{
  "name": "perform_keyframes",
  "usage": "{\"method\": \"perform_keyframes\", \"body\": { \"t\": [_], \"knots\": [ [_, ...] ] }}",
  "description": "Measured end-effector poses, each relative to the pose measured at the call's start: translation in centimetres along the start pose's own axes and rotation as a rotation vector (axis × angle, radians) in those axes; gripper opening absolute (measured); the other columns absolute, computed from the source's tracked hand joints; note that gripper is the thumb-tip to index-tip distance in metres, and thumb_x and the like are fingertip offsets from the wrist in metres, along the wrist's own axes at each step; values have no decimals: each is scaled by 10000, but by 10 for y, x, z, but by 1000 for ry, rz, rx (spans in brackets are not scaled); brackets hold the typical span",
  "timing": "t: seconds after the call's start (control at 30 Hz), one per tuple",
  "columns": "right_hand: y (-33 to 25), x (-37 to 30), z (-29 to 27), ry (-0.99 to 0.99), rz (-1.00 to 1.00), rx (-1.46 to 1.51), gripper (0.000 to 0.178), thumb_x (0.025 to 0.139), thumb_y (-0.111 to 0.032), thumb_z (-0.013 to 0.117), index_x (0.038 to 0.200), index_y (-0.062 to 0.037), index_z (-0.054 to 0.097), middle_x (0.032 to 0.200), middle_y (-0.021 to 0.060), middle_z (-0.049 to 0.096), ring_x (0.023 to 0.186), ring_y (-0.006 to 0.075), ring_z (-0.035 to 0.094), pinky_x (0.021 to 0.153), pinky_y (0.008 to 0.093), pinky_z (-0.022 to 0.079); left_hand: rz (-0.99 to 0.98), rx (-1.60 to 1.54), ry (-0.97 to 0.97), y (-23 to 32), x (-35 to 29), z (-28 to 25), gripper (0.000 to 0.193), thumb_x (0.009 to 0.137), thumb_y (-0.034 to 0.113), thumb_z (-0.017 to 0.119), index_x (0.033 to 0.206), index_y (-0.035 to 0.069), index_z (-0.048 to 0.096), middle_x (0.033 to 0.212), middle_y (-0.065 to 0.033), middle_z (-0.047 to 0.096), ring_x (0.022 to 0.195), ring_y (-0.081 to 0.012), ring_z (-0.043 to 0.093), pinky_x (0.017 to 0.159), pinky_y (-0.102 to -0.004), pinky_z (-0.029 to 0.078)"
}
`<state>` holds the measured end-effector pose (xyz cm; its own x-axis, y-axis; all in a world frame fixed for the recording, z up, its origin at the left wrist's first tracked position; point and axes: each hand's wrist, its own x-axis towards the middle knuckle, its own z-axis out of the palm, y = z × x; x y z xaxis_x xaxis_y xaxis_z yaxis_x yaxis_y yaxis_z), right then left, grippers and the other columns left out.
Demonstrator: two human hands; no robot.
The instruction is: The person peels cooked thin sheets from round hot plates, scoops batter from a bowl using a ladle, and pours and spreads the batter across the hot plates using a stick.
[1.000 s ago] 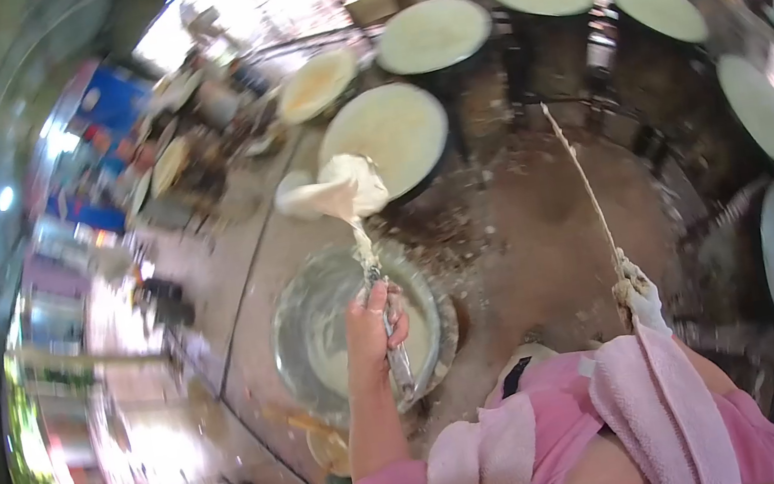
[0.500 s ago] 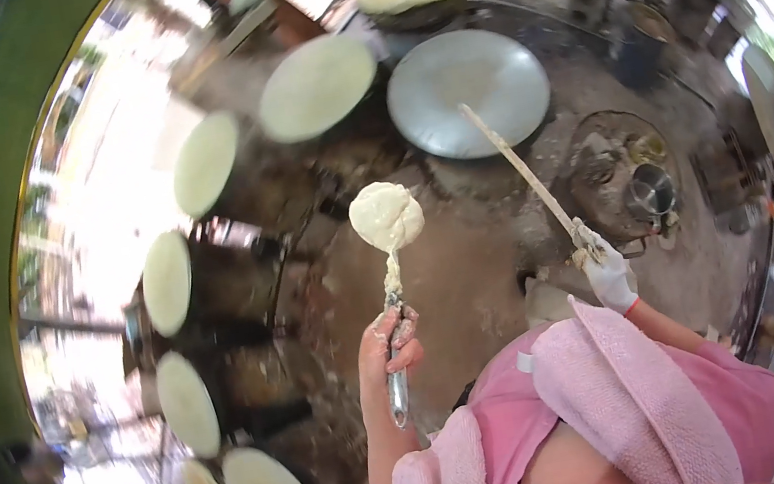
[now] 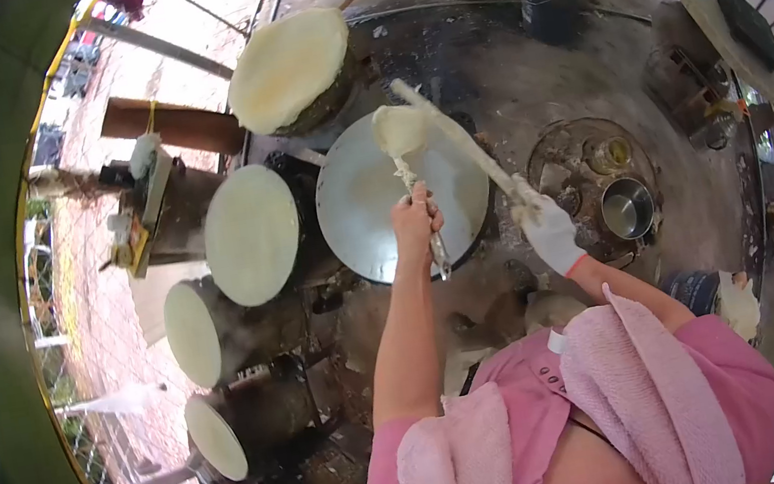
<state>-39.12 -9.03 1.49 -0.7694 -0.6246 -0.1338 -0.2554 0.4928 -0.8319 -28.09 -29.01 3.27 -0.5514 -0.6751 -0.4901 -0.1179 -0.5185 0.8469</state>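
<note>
My left hand [image 3: 416, 224] is wrapped round the metal handle of a ladle [image 3: 439, 252]. Thick, pale batter [image 3: 400, 128] coats the ladle's bowl and clings to its neck. The bowl hangs over a large round, grey metal griddle [image 3: 358, 221], whose surface is bare apart from a faint pale smear. In a white glove with a red cuff, my right hand [image 3: 550, 231] is closed on a long, batter-crusted wooden stick [image 3: 468, 146]. The stick slants up over the griddle's right side, its far end beside the ladle bowl; whether they touch I cannot tell.
Several round griddles curve along the left, including one with a puffy pale sheet [image 3: 291, 70] and one with a smooth pale sheet [image 3: 251, 235]. At right, a steel pot [image 3: 610, 225] sits on a dirty round surface [image 3: 549, 147]. A dark bucket [image 3: 553, 11] stands farther back.
My view has turned left, bringing the grey griddle in front of me. The batter-filled ladle has moved out over it, and the stick's end has come close to the ladle bowl.
</note>
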Motion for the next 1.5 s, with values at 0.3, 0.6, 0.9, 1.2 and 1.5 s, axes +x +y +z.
{"method": "perform_keyframes", "body": {
  "t": [0.3, 0.6, 0.9, 1.2, 1.5],
  "knots": [
    [17, 9, 58, 49, 262, -95, 421, 882, -258, 502, 1292, -169, 485, 940, 173, 645, 794, 354, 620, 687, 406, 488, 367, 964, 257, -8, 34, -58, 279, 824, 174, 590, 964, -56, 521, 862, -251, 595, 835, -442, 564, 729, -453, 435],
    [8, 9, 92, 269, 94, 13, 347, 853, -136, 517, 1187, -53, 553, 1056, 108, 645, 917, 209, 632, 811, 263, 477, 554, 779, 184, 34, -2, -159, 231, 889, 130, 524, 1026, -55, 508, 848, -199, 603, 752, -316, 594, 688, -363, 464],
    [-35, 29, 98, 112, 5, -26, 339, 819, -156, 529, 1146, -104, 600, 1008, 154, 641, 886, 231, 642, 761, 333, 494, 444, 792, 184, 27, -24, -205, 113, 893, 107, 517, 890, -6, 527, 656, -32, 523, 564, -130, 498, 537, -277, 412],
    [-4, 53, 109, -184, 135, -121, 329, 856, -220, 531, 1175, -169, 590, 1001, 138, 652, 855, 201, 643, 767, 283, 479, 96, 435, 272, 31, -60, -194, 109, 927, 109, 469, 835, 53, 451, 544, 13, 411, 354, -61, 381, 322, -219, 286],
    [3, 89, 85, -353, -1, 40, 318, 860, -189, 518, 1144, -68, 593, 1003, 115, 663, 855, 159, 623, 785, 272, 471, 29, 291, 423, 16, -92, -175, 130, 923, 106, 473, 819, 41, 429, 553, -10, 418, 330, -95, 396, 299, -240, 291]
  ]
}}
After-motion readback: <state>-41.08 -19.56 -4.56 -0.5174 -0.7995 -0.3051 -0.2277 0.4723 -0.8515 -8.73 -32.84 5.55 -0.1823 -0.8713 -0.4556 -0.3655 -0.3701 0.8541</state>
